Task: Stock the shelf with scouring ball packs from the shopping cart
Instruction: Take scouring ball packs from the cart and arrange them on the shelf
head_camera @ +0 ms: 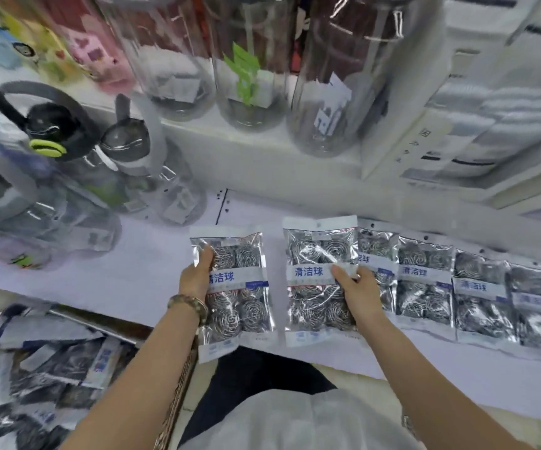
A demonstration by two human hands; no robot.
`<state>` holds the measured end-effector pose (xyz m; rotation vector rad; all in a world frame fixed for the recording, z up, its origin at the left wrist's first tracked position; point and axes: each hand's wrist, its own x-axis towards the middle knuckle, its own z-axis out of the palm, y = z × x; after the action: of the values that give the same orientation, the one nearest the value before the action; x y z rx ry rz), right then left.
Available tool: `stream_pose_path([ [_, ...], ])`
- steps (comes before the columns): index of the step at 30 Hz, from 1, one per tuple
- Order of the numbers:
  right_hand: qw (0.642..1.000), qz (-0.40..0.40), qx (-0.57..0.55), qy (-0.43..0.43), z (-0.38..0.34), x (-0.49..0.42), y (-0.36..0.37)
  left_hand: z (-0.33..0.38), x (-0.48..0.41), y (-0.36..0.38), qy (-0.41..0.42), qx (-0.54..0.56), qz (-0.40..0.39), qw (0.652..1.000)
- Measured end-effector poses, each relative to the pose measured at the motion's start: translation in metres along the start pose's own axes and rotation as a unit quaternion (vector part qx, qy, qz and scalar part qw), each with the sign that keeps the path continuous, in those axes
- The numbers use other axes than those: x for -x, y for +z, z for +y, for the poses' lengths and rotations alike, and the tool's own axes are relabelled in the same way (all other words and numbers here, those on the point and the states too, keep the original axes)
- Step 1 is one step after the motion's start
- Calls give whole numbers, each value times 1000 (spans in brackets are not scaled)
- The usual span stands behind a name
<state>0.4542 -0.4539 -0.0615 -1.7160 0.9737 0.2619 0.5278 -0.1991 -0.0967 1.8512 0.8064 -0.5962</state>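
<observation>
My left hand [196, 276] grips the left edge of a scouring ball pack [240, 293], a clear bag of steel wool balls with a blue and white label, held over the front edge of the white shelf [132, 271]. My right hand [358, 289] holds a second pack [314, 280] by its right side, lying on the shelf beside a row of several identical packs [425, 284] that runs to the right. At the lower left, the shopping cart [35, 378] holds a heap of more packs.
Clear water bottles with dark lids [116, 164] stand on the shelf to the left. Larger clear bottles [249, 60] line the upper shelf. White boxed goods [490, 108] fill the upper right. The cart's metal rim [100, 323] runs just below the shelf edge.
</observation>
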Motion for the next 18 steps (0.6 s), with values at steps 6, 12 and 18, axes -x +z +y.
stream_pose_path([
  [6, 999, 32, 22, 24, -3, -16, 9, 28, -34, 12, 17, -45, -22, 999],
  [12, 996, 59, 52, 47, -3, -39, 20, 56, -59, 23, 33, -86, -41, 995],
  [18, 996, 66, 35, 58, -8, -56, 40, 72, -84, 27, 44, -118, -56, 990],
])
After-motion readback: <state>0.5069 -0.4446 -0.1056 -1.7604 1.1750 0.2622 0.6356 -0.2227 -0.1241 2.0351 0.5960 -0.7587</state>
